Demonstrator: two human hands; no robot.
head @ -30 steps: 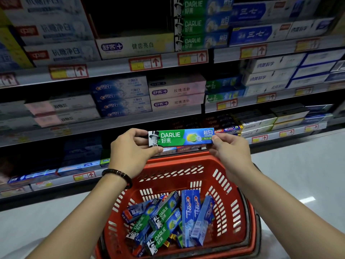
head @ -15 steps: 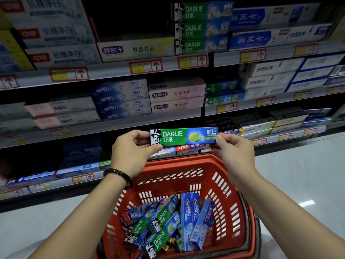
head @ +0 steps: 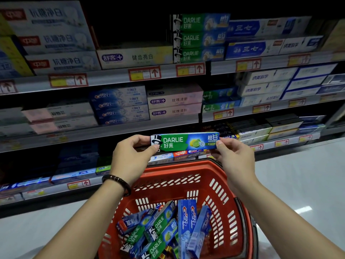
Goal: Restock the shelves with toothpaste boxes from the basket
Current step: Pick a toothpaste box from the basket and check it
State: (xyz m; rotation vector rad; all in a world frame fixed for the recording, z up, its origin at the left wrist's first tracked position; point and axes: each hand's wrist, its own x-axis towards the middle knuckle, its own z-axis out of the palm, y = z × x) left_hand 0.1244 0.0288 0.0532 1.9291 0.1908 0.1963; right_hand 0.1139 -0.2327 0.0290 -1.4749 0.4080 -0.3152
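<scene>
One head-worn view (wide-angle, edges bowed), facing the shelves (head: 108, 78) and tilted down over the basket (head: 186, 165); left hand (head: 130, 157) and right hand (head: 235, 159) close in mid-frame, shelves just beyond them

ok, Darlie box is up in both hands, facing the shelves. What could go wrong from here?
Left hand and right hand pinch only the ends of the Darlie box; releasing one grip to reach could drop it. The top-shelf Darlie stack looks similar but its picture differs: possible wrong slot.

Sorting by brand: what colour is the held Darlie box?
The box is green and blue; head view.
</scene>
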